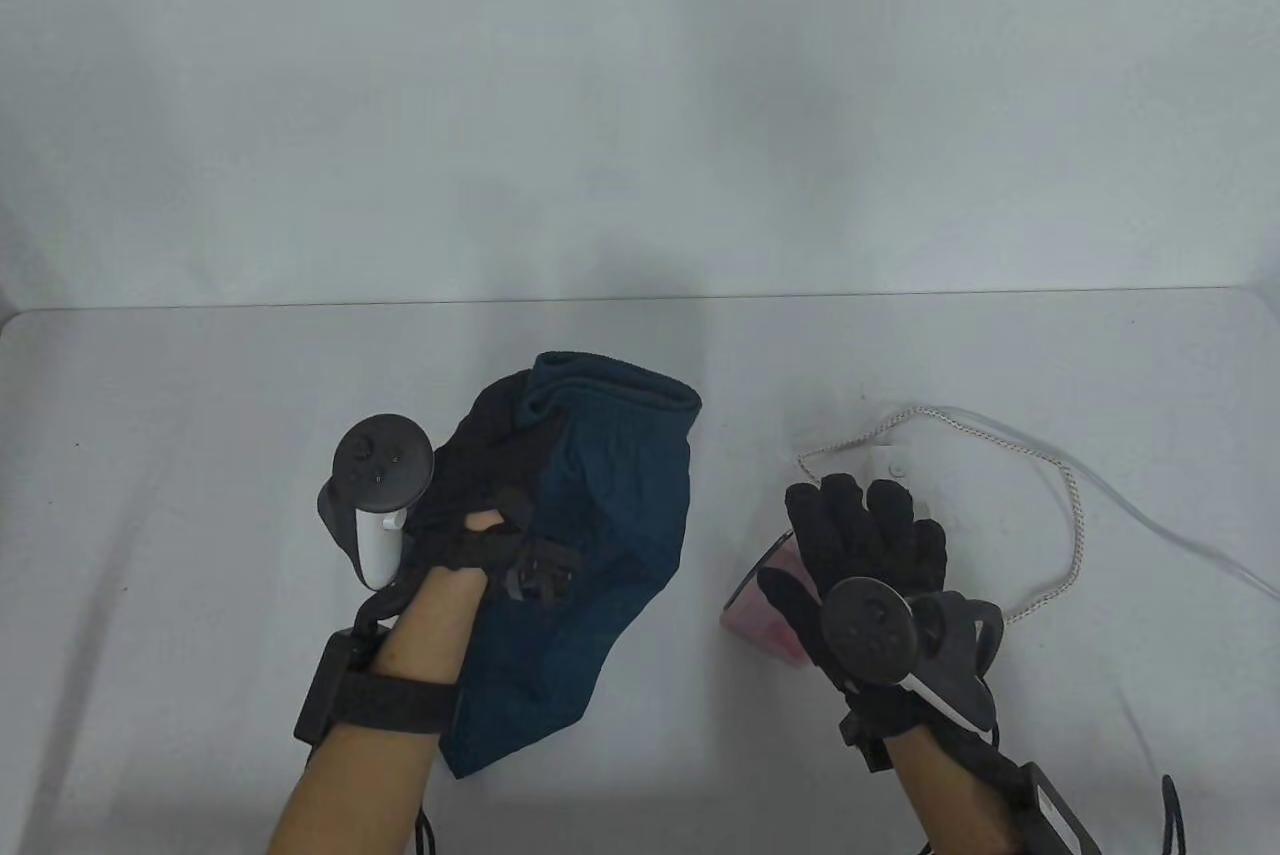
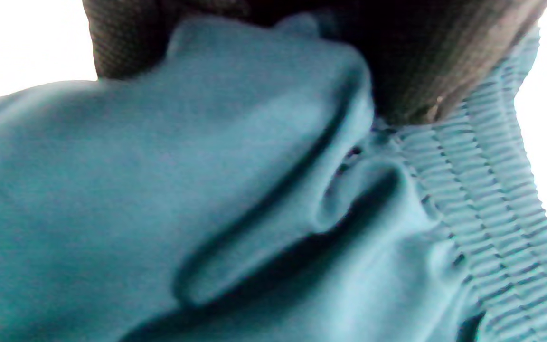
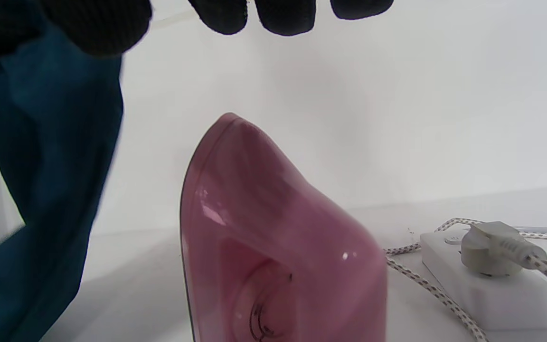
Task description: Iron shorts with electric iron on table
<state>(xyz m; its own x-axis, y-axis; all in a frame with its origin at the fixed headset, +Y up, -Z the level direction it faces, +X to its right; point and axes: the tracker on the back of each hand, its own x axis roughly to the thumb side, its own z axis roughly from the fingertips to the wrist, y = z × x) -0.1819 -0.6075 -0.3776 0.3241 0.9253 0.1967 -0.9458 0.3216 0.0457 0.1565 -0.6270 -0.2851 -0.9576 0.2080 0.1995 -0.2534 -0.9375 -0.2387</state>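
Observation:
Teal shorts (image 1: 600,515) hang crumpled from my left hand (image 1: 490,465), which grips them near the ribbed waistband (image 2: 492,190); their lower end reaches down toward the table's front. In the left wrist view my gloved fingers (image 2: 420,57) clamp folds of the fabric (image 2: 159,190). A pink electric iron (image 1: 760,610) stands on its heel right of the shorts, tip up in the right wrist view (image 3: 278,237). My right hand (image 1: 865,535) hovers spread open just above the iron, fingertips (image 3: 285,16) apart and holding nothing. The shorts also show at the left of the right wrist view (image 3: 50,166).
A white power strip (image 1: 900,465) lies behind the iron with a plug (image 3: 487,247) in it. A braided cord (image 1: 1075,515) loops to the right, and a white cable runs off the right edge. The white table (image 1: 200,455) backs onto a white wall.

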